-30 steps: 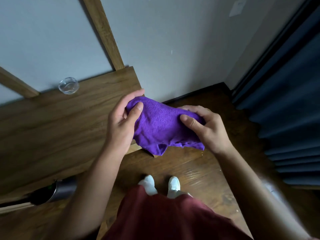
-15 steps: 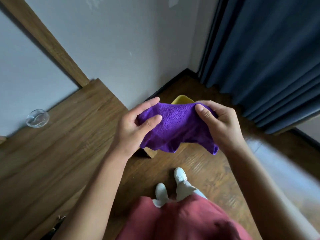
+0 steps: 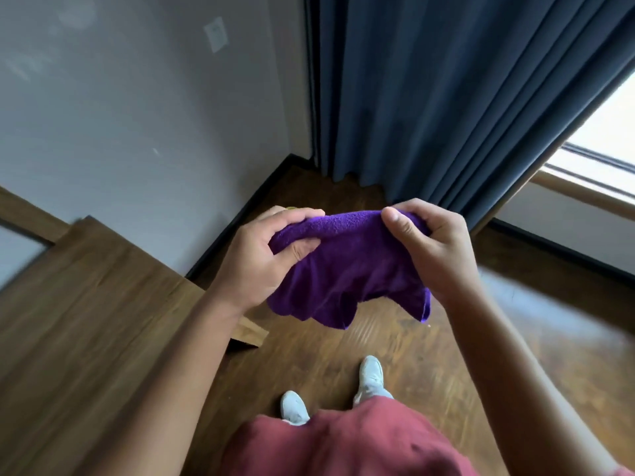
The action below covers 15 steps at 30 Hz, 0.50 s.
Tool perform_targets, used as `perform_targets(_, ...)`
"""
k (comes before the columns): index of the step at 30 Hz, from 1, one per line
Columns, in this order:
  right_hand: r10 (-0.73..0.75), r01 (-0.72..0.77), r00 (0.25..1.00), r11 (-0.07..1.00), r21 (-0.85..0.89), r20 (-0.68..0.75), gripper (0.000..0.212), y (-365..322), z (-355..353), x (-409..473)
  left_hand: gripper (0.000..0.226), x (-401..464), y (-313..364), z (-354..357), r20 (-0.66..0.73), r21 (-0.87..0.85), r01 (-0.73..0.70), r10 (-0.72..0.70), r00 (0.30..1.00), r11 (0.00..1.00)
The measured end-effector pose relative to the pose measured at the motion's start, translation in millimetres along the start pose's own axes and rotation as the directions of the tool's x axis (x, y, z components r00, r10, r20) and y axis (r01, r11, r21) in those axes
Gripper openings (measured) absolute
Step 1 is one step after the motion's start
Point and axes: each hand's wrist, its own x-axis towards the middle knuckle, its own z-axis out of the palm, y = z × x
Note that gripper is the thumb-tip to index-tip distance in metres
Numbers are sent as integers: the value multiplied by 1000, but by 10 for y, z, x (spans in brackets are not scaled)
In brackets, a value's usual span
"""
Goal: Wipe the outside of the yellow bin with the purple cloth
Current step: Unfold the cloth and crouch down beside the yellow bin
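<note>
No readable labels or writing anywhere; both hands are pinching the purple cloth (image 3: 347, 269) up in the air over the wooden floor (image 3: 395, 345); left hand (image 3: 264, 259) has its grip closed on the left top edge, right hand (image 3: 433, 249) closed on the right one; cloth droops between them. Only a tiny yellow sliver of the yellow bin (image 3: 292, 208) peeks above the left fingers; blue curtain (image 3: 446, 97) hangs behind.

The purple cloth (image 3: 347, 269) is soft and crumpled, held up in the air, with its lower edges hanging loose.

Only a small yellow bit of the bin (image 3: 292, 208) shows behind it.
</note>
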Motion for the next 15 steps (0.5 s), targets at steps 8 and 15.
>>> perform_targets(8,94,-94,996,995,-39,-5,38,480,-746,512,34,651,-40,769,-78,-81,40,-46,996,996)
perform_targets(15,217,-140,919,960,-243,329,65,685,-1043,922,30,1001,-201,1063,-100,-202,141,-164,981,969)
